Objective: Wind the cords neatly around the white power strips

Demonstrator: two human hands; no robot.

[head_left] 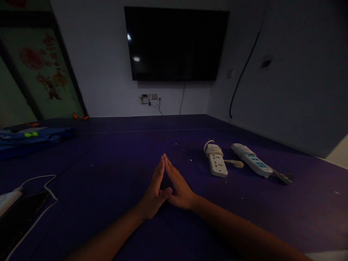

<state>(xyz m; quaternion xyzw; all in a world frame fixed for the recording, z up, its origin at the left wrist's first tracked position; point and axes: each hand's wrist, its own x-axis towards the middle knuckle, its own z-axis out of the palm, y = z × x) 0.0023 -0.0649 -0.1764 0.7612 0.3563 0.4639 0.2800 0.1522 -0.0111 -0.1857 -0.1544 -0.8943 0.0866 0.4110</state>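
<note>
I can read no text, brand or number anywhere in my feed. The white power strip (217,164) at four o'clock and the blue-socketed power strip (254,164) just beyond it carry markings too small and dim to read. The dark television (176,43) at twelve o'clock shows no legible logo.

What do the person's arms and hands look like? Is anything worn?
The left hand and right hand are bare: no gloves, and no ring shows in the dim light. The left forearm and right forearm are bare too, with no sleeves, watch or bracelet in view.
</note>
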